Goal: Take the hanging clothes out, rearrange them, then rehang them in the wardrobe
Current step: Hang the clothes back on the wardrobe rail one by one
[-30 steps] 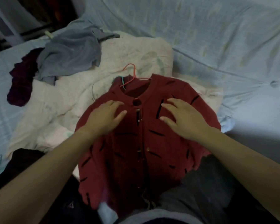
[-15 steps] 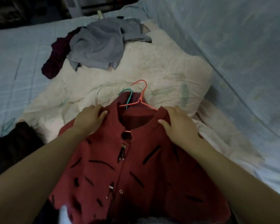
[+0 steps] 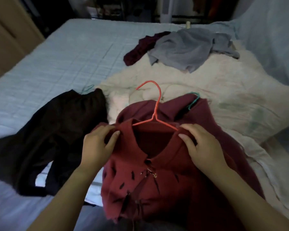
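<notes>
A red cardigan with black dashes (image 3: 157, 177) hangs on a coral wire hanger (image 3: 154, 112) and is lifted just above the bed. My left hand (image 3: 97, 145) pinches its left shoulder beside the collar. My right hand (image 3: 202, 147) grips the right shoulder over the hanger's end. Under the cardigan lies a darker maroon garment (image 3: 205, 117) on a teal hanger (image 3: 194, 100), mostly hidden.
A black garment (image 3: 53, 134) lies on the light blue bed (image 3: 57, 64) at my left, a teal hanger hook (image 3: 88, 88) peeking behind it. A grey top (image 3: 187, 49) and a dark purple piece (image 3: 143, 47) sit on the cream blanket (image 3: 232, 97). Dark furniture stands beyond.
My hands went from lying flat on the cardigan's chest to its shoulders and now hold it up by them. My view turned left, showing the black garment.
</notes>
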`<state>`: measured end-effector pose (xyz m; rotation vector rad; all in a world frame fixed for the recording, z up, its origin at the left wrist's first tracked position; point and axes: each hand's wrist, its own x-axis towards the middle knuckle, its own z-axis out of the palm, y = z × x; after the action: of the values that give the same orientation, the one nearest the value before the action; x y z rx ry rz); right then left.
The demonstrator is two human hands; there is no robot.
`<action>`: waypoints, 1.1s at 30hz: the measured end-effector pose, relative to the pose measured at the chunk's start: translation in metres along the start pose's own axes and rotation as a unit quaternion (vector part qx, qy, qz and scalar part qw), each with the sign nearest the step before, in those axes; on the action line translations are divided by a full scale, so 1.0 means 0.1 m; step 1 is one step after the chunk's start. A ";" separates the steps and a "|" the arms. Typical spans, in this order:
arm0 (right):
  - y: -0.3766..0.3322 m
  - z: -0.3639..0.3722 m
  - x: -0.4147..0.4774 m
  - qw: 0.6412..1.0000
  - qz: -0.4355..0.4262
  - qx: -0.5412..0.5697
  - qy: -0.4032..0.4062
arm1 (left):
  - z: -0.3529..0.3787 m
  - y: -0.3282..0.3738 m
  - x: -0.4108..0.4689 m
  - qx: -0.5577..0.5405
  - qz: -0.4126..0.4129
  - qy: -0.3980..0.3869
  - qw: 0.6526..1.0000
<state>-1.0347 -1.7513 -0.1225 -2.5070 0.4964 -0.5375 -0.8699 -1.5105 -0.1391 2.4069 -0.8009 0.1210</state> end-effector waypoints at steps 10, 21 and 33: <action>-2.14 0.94 -0.60 0.976 -0.190 0.091 -0.058 | -1.76 -1.15 -1.91 0.001 -0.174 0.150 0.973; -4.27 2.40 -1.07 0.907 -0.312 0.196 -0.203 | -3.01 -2.62 -3.53 0.051 -0.323 0.230 0.917; -6.62 4.45 -0.48 0.848 -0.379 0.250 -0.271 | -4.43 -4.91 -3.46 0.104 -0.392 0.314 0.859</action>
<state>-0.7127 -1.0195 -0.1148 -2.1067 -0.7903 -0.1559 -0.8281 -0.7658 -0.1158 2.4538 0.5222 0.6402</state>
